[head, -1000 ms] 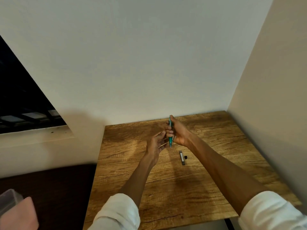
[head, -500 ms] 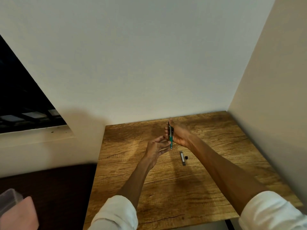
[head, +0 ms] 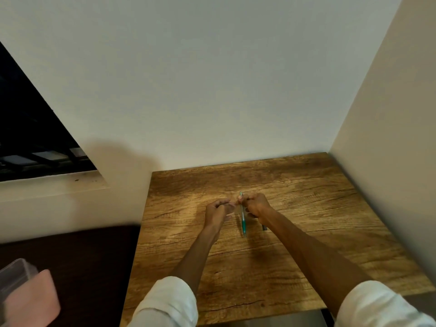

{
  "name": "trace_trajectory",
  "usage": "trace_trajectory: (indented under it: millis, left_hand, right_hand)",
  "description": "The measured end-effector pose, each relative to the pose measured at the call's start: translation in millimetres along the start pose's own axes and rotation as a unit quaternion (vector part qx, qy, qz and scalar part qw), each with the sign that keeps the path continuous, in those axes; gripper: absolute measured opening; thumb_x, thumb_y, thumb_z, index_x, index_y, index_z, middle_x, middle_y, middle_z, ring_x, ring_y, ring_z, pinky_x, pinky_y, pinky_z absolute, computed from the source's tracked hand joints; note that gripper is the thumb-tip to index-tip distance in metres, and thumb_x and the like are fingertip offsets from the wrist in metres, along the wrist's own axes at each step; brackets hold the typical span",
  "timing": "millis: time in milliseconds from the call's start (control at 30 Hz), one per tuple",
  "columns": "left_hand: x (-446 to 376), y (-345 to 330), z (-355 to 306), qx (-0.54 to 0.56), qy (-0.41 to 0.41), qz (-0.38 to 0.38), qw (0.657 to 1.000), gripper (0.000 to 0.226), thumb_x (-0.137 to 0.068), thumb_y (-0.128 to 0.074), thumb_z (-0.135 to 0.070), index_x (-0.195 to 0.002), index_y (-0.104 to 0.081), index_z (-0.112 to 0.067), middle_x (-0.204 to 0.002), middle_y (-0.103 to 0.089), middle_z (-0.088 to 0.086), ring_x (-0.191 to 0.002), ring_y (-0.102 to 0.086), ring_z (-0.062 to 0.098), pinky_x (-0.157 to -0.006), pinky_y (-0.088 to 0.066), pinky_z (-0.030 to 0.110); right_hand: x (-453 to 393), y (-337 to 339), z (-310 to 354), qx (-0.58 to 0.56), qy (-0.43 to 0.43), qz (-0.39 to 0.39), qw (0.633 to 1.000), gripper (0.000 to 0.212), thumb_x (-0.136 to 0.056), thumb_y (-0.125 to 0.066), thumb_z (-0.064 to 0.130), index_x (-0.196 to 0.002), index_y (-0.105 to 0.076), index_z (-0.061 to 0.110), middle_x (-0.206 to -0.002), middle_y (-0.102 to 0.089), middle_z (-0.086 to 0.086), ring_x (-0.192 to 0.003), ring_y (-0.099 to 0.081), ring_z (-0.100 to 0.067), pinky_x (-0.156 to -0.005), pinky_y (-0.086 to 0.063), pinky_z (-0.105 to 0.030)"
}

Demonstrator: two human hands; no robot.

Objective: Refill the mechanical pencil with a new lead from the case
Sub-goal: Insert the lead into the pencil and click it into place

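- Right hand point(head: 256, 205) clenched round green mechanical pencil point(head: 243, 218), over the middle of the surface point(head: 306, 244).
- Left hand point(head: 218, 208) just beside, fingertips pinched; contents too small to tell.
- Dark lead case point(head: 264, 227) on the surface, partly hidden under right wrist.

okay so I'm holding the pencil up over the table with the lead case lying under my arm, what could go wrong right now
The right hand grips the pencil only near its top, so it could slip or tilt as the left hand works there. A thin lead could snap or drop onto the table. The right forearm could knock the lead case.
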State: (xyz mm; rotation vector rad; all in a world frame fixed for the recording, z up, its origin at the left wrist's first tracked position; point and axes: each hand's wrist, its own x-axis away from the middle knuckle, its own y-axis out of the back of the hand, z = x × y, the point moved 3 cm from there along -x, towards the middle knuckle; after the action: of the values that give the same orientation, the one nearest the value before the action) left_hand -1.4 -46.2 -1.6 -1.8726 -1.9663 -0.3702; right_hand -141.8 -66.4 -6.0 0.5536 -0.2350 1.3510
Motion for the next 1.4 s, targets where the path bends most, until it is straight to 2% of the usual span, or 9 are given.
trace_trajectory:
  millis: [67,167,233,500,767,867,1000,1233,1400]
  left_hand:
    - [-0.4,1.6,1.0,0.003,0.001,-0.005,1.0,0.021,-0.084,-0.063,-0.001,-0.103,-0.068,-0.009,-0.111,-0.071,0.014,-0.107,-0.065,0.028,-0.091,-0.052,0.04]
    - [-0.8,2.6,3.9,0.003,0.004,-0.008,1.0,0.024,-0.084,-0.064,-0.002,-0.107,-0.068,-0.007,-0.112,-0.071,0.012,-0.107,-0.065,0.027,-0.09,-0.051,0.038]
    - [-1.6,3.3,5.3,-0.005,0.004,-0.011,1.0,0.024,-0.085,-0.064,-0.003,-0.108,-0.068,-0.007,-0.112,-0.072,0.011,-0.108,-0.065,0.026,-0.092,-0.051,0.039]
    - [-7.2,2.4,5.3,-0.006,0.0,-0.009,1.0,0.016,-0.085,-0.064,-0.004,-0.098,-0.069,-0.013,-0.11,-0.072,0.01,-0.106,-0.066,0.026,-0.094,-0.051,0.041]
    - [-10.3,-1.3,5.8,-0.012,0.0,-0.008,1.0,0.013,-0.084,-0.067,-0.006,-0.092,-0.07,-0.017,-0.104,-0.074,0.006,-0.103,-0.068,0.021,-0.084,-0.053,0.033]
    - [-10.6,-1.1,5.3,-0.012,0.002,-0.012,1.0,0.013,-0.083,-0.068,-0.007,-0.093,-0.071,-0.015,-0.105,-0.074,0.006,-0.102,-0.068,0.021,-0.087,-0.053,0.036]
    - [-10.0,-0.8,4.3,-0.007,0.004,-0.015,1.0,0.016,-0.083,-0.068,-0.006,-0.097,-0.07,-0.013,-0.107,-0.073,0.007,-0.103,-0.067,0.021,-0.095,-0.052,0.041]
    - [-11.2,1.7,3.3,-0.004,0.001,-0.019,1.0,0.017,-0.083,-0.069,-0.006,-0.099,-0.07,-0.01,-0.104,-0.074,0.008,-0.1,-0.068,0.022,-0.091,-0.053,0.039]
    - [-12.0,-2.8,2.8,-0.008,0.001,-0.01,1.0,0.013,-0.083,-0.069,-0.008,-0.095,-0.071,-0.013,-0.1,-0.074,0.006,-0.097,-0.069,0.02,-0.088,-0.053,0.036]
  right_hand:
    - [-3.9,-2.4,-7.3,0.027,0.001,0.013,1.0,0.013,-0.09,-0.067,0.018,-0.094,-0.072,0.007,-0.096,-0.07,-0.01,-0.072,-0.059,-0.015,-0.057,-0.046,-0.025]
    - [-8.6,-4.7,-15.7,0.081,0.009,0.025,0.996,0.012,-0.091,-0.062,0.009,-0.09,-0.073,0.006,-0.101,-0.071,-0.012,-0.095,-0.066,-0.024,-0.085,-0.055,-0.036]
    - [-10.9,-5.2,-19.3,0.107,0.012,0.027,0.994,0.014,-0.091,-0.063,0.012,-0.096,-0.074,0.005,-0.105,-0.071,-0.012,-0.102,-0.065,-0.026,-0.094,-0.052,-0.04]
    - [-14.1,-5.5,-27.5,0.174,0.015,0.0,0.985,0.022,-0.087,-0.068,0.031,-0.097,-0.067,0.011,-0.103,-0.069,-0.007,-0.088,-0.06,-0.018,-0.065,-0.044,-0.026]
    - [-12.7,-5.4,-34.4,0.205,0.031,-0.044,0.977,0.024,-0.086,-0.071,0.026,-0.065,-0.057,0.024,-0.064,-0.059,0.01,-0.06,-0.057,-0.004,-0.047,-0.038,-0.021]
    - [-10.6,-5.6,-35.1,0.219,0.028,-0.052,0.974,0.029,-0.086,-0.07,0.026,-0.062,-0.054,0.027,-0.068,-0.061,0.008,-0.065,-0.06,-0.009,-0.054,-0.045,-0.025]
    - [-9.3,-7.4,-35.8,0.238,0.025,-0.055,0.969,0.015,-0.085,-0.07,0.031,-0.082,-0.062,0.019,-0.091,-0.069,-0.004,-0.084,-0.067,-0.021,-0.07,-0.054,-0.036]
    - [-7.3,-6.4,-38.8,0.295,0.027,-0.097,0.95,0.025,-0.085,-0.068,0.035,-0.099,-0.063,0.015,-0.099,-0.07,-0.005,-0.089,-0.066,-0.022,-0.075,-0.055,-0.038]
    - [-4.4,-2.1,-39.4,0.307,0.037,-0.104,0.945,0.024,-0.087,-0.066,0.037,-0.098,-0.062,0.015,-0.097,-0.069,-0.005,-0.089,-0.065,-0.023,-0.074,-0.053,-0.038]
